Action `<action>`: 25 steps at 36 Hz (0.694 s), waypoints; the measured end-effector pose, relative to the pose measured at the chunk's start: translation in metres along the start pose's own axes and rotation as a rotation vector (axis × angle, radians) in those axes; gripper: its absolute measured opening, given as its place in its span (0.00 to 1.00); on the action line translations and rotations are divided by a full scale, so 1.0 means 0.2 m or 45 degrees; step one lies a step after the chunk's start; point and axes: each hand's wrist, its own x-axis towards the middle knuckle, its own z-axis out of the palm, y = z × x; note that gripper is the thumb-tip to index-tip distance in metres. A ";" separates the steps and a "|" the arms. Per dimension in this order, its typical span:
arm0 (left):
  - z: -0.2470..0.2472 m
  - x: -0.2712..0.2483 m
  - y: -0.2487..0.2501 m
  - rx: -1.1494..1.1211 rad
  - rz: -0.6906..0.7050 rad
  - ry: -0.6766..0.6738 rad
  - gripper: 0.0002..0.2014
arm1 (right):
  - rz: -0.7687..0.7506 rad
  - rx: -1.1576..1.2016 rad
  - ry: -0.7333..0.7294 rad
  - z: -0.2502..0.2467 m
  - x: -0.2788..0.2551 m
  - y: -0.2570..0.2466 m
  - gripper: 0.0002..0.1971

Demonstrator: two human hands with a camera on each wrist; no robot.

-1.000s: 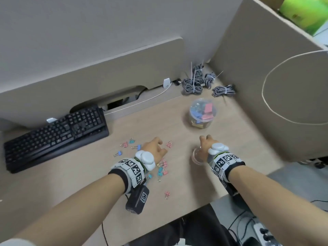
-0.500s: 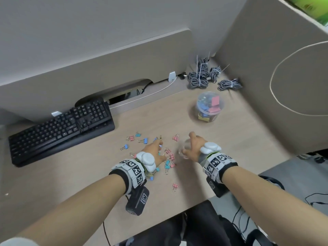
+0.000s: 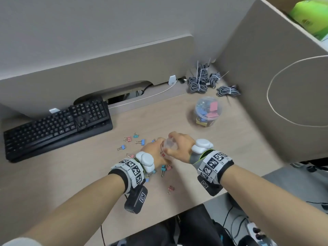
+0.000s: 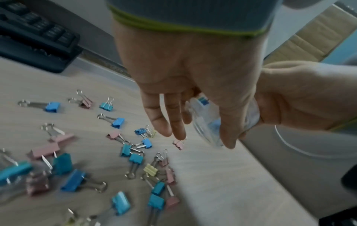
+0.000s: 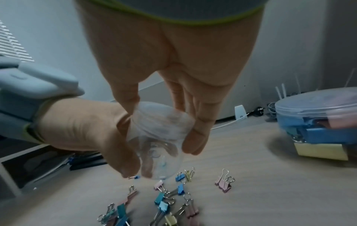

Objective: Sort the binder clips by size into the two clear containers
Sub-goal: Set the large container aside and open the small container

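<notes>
Both hands meet on a small clear container (image 5: 160, 137), held above the desk (image 3: 88, 174). The right hand (image 3: 179, 148) curls its fingers round it; the left hand (image 3: 154, 151) seems to cup it too, fingers fairly straight. Loose binder clips (image 4: 133, 159) lie scattered beneath; a lidded container (image 3: 208, 110) stands well beyond.

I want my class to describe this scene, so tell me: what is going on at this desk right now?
A person is sorting binder clips. Both hands meet over the desk: the right hand grips a small clear container, and the left hand holds it too. Small binder clips lie scattered below. A second lidded container of larger clips stands further back.
</notes>
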 end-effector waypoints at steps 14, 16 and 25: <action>-0.06 -0.12 -0.35 -0.389 -0.458 0.388 0.41 | 0.244 -0.577 -0.129 0.12 0.23 0.41 0.17; -0.07 -0.15 -0.38 -0.456 -0.489 0.422 0.37 | 0.250 -0.652 -0.116 0.15 0.26 0.45 0.18; -0.05 -0.27 -0.48 -0.575 -0.653 0.560 0.26 | -0.166 -0.733 -0.173 0.16 0.33 0.28 0.31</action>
